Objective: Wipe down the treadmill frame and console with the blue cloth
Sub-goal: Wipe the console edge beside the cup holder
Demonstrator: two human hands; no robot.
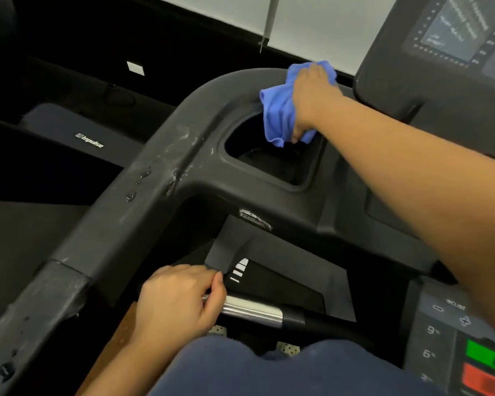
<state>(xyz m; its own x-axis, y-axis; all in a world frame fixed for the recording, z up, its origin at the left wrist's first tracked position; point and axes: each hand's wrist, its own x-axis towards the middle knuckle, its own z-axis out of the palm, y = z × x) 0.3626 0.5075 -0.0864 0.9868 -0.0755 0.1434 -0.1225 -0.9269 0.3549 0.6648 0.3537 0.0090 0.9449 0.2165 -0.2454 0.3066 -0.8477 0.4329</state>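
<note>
A white wall (312,21) is showing behind, a thin cord (270,21) hanging against it, a neighbouring machine (77,132) sitting in dimness.

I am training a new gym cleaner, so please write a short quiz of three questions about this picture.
1. True or false: the right hand presses the blue cloth on the frame beside the cup-holder recess.
2. What does the left hand grip? A) a spray bottle B) the silver bar C) the cloth
3. Where on the frame do water drops show?
Key: 1 true; 2 B; 3 on the side rail, left of the recess.
</note>
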